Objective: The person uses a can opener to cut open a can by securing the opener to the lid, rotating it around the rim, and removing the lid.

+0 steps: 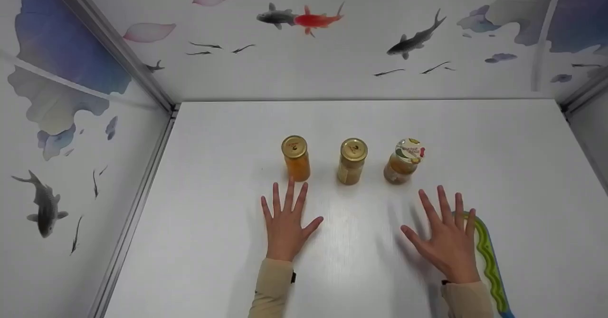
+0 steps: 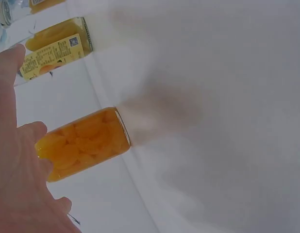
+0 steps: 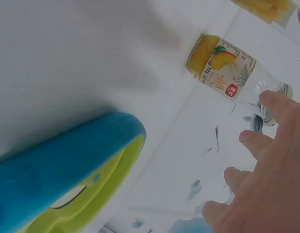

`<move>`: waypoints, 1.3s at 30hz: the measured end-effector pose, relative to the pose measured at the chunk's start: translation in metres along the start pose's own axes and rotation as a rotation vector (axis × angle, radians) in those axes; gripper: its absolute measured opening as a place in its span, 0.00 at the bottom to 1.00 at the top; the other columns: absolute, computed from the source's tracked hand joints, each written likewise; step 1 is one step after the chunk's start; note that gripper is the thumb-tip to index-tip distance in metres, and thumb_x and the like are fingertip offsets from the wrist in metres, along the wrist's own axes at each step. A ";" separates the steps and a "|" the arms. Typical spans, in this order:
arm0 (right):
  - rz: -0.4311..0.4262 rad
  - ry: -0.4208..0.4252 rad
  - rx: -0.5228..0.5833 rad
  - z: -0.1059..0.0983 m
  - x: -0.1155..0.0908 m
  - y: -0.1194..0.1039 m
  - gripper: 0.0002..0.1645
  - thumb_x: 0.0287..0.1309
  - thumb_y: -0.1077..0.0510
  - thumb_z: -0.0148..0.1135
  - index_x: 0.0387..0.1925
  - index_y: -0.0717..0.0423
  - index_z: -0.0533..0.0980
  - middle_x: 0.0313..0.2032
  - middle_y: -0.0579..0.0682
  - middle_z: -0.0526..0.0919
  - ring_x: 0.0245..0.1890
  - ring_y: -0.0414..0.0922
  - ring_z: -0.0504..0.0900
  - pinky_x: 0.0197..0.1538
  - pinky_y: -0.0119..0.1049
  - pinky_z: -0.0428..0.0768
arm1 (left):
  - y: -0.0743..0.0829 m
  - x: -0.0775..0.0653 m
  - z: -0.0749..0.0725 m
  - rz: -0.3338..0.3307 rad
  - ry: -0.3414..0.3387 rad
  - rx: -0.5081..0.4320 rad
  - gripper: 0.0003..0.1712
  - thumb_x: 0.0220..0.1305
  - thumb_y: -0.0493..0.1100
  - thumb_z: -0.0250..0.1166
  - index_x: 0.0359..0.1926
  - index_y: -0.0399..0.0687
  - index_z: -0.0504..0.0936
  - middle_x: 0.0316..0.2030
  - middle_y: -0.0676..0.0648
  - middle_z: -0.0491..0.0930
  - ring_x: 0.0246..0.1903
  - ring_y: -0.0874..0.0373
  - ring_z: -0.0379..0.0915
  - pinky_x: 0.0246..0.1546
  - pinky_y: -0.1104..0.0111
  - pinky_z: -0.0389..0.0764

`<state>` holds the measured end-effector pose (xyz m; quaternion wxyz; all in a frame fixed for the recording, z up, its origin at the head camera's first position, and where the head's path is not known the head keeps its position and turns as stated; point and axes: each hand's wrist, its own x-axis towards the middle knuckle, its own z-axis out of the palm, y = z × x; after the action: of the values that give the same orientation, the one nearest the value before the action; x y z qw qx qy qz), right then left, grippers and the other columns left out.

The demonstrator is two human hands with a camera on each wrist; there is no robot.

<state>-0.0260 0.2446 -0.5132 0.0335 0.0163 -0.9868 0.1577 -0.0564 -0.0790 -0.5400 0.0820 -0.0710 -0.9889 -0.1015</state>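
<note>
Three glass jars stand in a row on the white table. The left jar (image 1: 298, 166) has a gold lid and holds orange fruit pieces, clear in the left wrist view as a jar (image 2: 87, 143). Also gold-lidded is the middle jar (image 1: 350, 170). The right jar (image 1: 400, 169) has a patterned lid and a peach label (image 3: 223, 68). My left hand (image 1: 286, 230), fingers spread and holding nothing, is just in front of the left jar. Likewise spread and unladen, my right hand (image 1: 449, 246) overlaps the far end of a blue-and-green jar opener (image 1: 489, 256) with a wavy inside.
White panels (image 1: 332, 71) with painted fish and petals enclose the table (image 1: 213, 166) at the back and sides. Metal rails (image 1: 137, 218) run along the left edge. The jar opener lies lengthwise at the right, its near end toward the front.
</note>
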 end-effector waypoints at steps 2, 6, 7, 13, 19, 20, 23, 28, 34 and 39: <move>0.028 -0.004 0.017 -0.004 -0.002 0.006 0.52 0.54 0.31 0.60 0.74 0.47 0.53 0.74 0.62 0.41 0.72 0.62 0.28 0.65 0.63 0.25 | -0.001 0.003 0.001 0.000 -0.005 -0.004 0.50 0.57 0.73 0.59 0.74 0.60 0.56 0.75 0.47 0.45 0.72 0.40 0.35 0.66 0.39 0.37; 0.118 -0.057 0.061 -0.014 -0.010 0.022 0.55 0.52 0.34 0.64 0.74 0.47 0.50 0.71 0.72 0.40 0.68 0.73 0.29 0.62 0.72 0.31 | -0.002 0.013 0.002 -0.005 0.022 -0.055 0.52 0.57 0.72 0.59 0.75 0.56 0.54 0.75 0.47 0.45 0.72 0.41 0.37 0.66 0.41 0.38; 0.143 -0.084 0.066 -0.017 -0.012 0.027 0.56 0.52 0.34 0.64 0.74 0.47 0.49 0.70 0.74 0.40 0.67 0.76 0.29 0.60 0.74 0.33 | -0.002 0.016 0.002 -0.010 0.035 -0.083 0.53 0.56 0.72 0.60 0.75 0.55 0.53 0.75 0.47 0.45 0.72 0.41 0.38 0.67 0.41 0.39; 0.230 -0.239 0.034 -0.025 -0.025 0.056 0.61 0.52 0.30 0.62 0.74 0.53 0.43 0.64 0.84 0.40 0.57 0.89 0.36 0.52 0.81 0.44 | -0.004 0.034 0.003 -0.095 0.129 -0.332 0.56 0.54 0.61 0.70 0.75 0.47 0.51 0.74 0.42 0.48 0.71 0.41 0.45 0.67 0.43 0.45; 0.257 -0.332 0.042 -0.028 -0.037 0.076 0.66 0.51 0.31 0.63 0.72 0.62 0.38 0.58 0.89 0.46 0.57 0.88 0.43 0.53 0.80 0.49 | -0.010 0.051 0.006 -0.215 0.140 -0.649 0.55 0.53 0.47 0.75 0.74 0.41 0.51 0.72 0.39 0.52 0.70 0.45 0.49 0.68 0.52 0.53; 0.267 -0.348 0.049 -0.027 -0.039 0.078 0.67 0.51 0.31 0.64 0.71 0.63 0.37 0.57 0.90 0.46 0.57 0.87 0.43 0.54 0.79 0.49 | -0.010 0.055 0.007 -0.233 0.133 -0.700 0.54 0.54 0.46 0.75 0.73 0.40 0.51 0.72 0.39 0.52 0.70 0.46 0.49 0.68 0.54 0.53; 0.346 -0.424 0.077 -0.026 -0.041 0.080 0.73 0.48 0.29 0.65 0.71 0.66 0.33 0.57 0.89 0.46 0.57 0.85 0.45 0.55 0.76 0.53 | -0.013 0.068 0.010 -0.292 0.110 -0.818 0.53 0.53 0.43 0.75 0.73 0.39 0.52 0.71 0.40 0.54 0.70 0.48 0.50 0.68 0.58 0.55; 0.473 -0.493 0.087 -0.022 -0.041 0.077 0.81 0.41 0.26 0.68 0.70 0.70 0.31 0.55 0.86 0.46 0.53 0.81 0.53 0.50 0.71 0.66 | -0.017 0.090 0.011 -0.337 0.103 -0.987 0.53 0.50 0.37 0.75 0.72 0.40 0.53 0.71 0.41 0.55 0.69 0.48 0.51 0.67 0.60 0.56; 0.512 -0.458 0.067 -0.017 -0.044 0.074 0.87 0.33 0.23 0.70 0.69 0.74 0.29 0.53 0.84 0.49 0.53 0.77 0.54 0.47 0.67 0.71 | -0.022 0.106 0.011 -0.357 0.108 -1.122 0.54 0.48 0.35 0.76 0.72 0.48 0.54 0.69 0.41 0.60 0.67 0.46 0.58 0.66 0.55 0.59; 0.538 -0.423 0.037 -0.014 -0.044 0.075 0.89 0.29 0.24 0.73 0.67 0.80 0.34 0.53 0.84 0.50 0.54 0.76 0.54 0.49 0.66 0.71 | -0.025 0.113 0.013 -0.362 0.077 -1.141 0.51 0.48 0.37 0.76 0.69 0.56 0.57 0.64 0.44 0.66 0.62 0.49 0.63 0.63 0.54 0.63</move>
<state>0.0153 0.3213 -0.5260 -0.2147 -0.2115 -0.9379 0.1718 -0.1729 -0.0865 -0.5372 0.0480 0.0695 -0.7711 -0.6311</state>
